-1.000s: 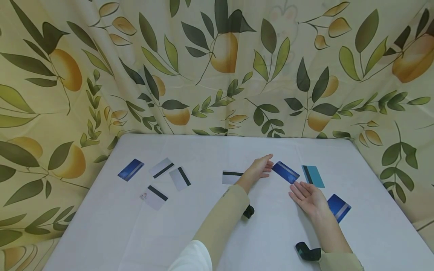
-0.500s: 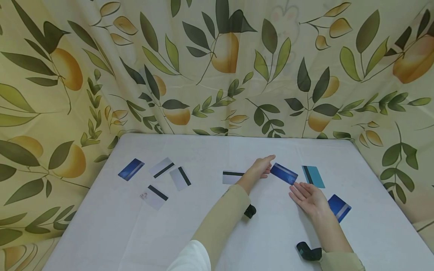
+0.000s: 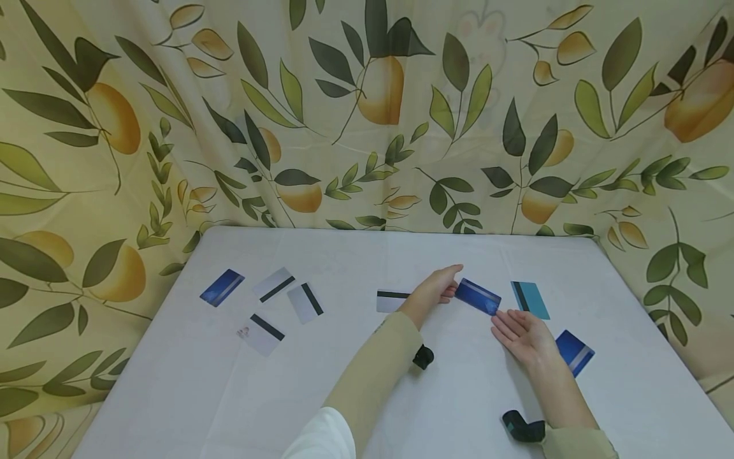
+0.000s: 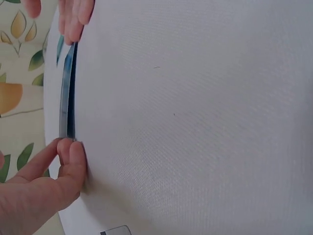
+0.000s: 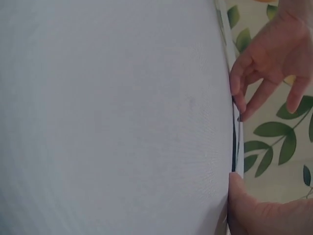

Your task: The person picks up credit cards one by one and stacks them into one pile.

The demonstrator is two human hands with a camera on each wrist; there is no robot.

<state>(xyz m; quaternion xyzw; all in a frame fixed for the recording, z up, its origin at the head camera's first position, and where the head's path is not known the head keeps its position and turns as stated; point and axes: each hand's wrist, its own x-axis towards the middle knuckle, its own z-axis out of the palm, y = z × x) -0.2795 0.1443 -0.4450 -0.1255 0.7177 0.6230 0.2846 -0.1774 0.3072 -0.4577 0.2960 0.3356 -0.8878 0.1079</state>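
Observation:
A blue bank card (image 3: 478, 296) with a pale stripe lies between my hands on the right half of the table. The fingertips of my left hand (image 3: 434, 289) meet its left end, with the thumb held apart. At the opposite end, my right hand (image 3: 525, 335) is turned palm up, its relaxed fingers right at the card's lower right corner. Seen edge-on in the left wrist view, the blue card (image 4: 67, 95) spans the space between both sets of fingertips. A striped white card (image 3: 390, 301) is partly covered by my left hand.
Beyond my right hand lie a teal card (image 3: 531, 299) and another blue card (image 3: 575, 352). Far left are a blue card (image 3: 222, 287) and several pale cards (image 3: 305, 303). A patterned curtain (image 3: 367, 127) stands along the back edge of the white table (image 3: 172, 395).
The blue card between my hands has shifted slightly left and toward me, tilting a little flatter. My left fingers have drawn in slightly; my right hand has barely moved.

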